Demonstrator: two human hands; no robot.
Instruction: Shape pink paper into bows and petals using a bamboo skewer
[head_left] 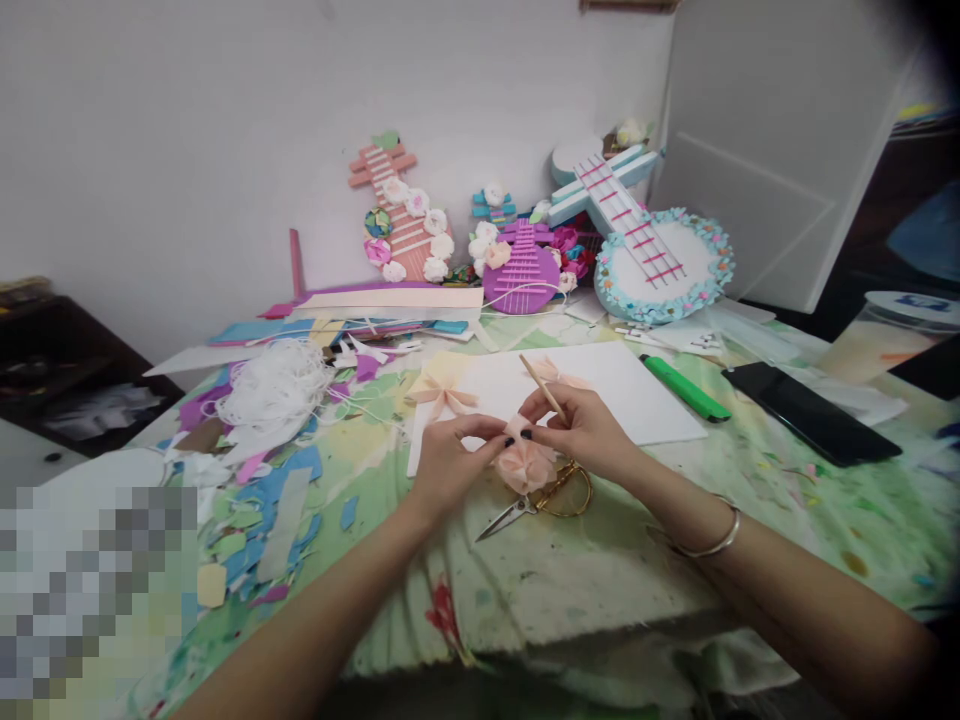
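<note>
Between both hands hangs a peach paper flower [526, 466], pinched at its top by thumbs and fingers. My left hand [459, 455] grips its left side. My right hand [583, 425] grips its right side, and a thin wooden stick [541, 384] also rests in that hand, pointing up and left. Just below the flower lie scissors [517, 512] with gold handles, partly hidden by it. Behind the hands is a white sheet [637, 395], with a peach paper bow [444, 396] at its left and another peach paper piece [566, 374] partly covered by my right hand.
A green marker [684, 388] and a black phone [814, 412] lie at the right, near a lidded plastic tub [892, 335]. White string [274, 388] and paper scraps [289, 510] cover the left side. Decorated paper instruments [525, 275] lean on the wall behind.
</note>
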